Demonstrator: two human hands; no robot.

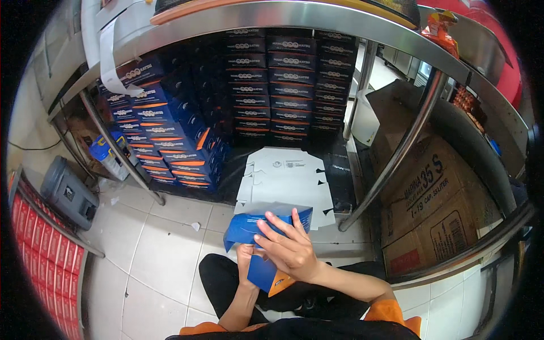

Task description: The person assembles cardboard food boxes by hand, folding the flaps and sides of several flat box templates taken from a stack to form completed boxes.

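Note:
A partly folded blue cardboard box [249,226] with an orange part is held over my lap. My left hand [245,262] is closed on its near left side, with some of its fingers hidden behind the card. Across the top of the box lies my right hand [292,252], fingers stretched out and apart, resting on the blue panel. Its thumb cannot be seen. Just beyond the box, flat white box blanks [286,178] with cut slots and tabs lie on a black surface, their far end away from me.
Stacked dark blue boxes [292,79] fill the space under a steel table [272,21]. More boxes [170,133] lean at the left. Steel table legs [411,136] rise on both sides. A large brown carton [428,192] stands right; a grey bin [68,192] and red boxes [48,255] are left.

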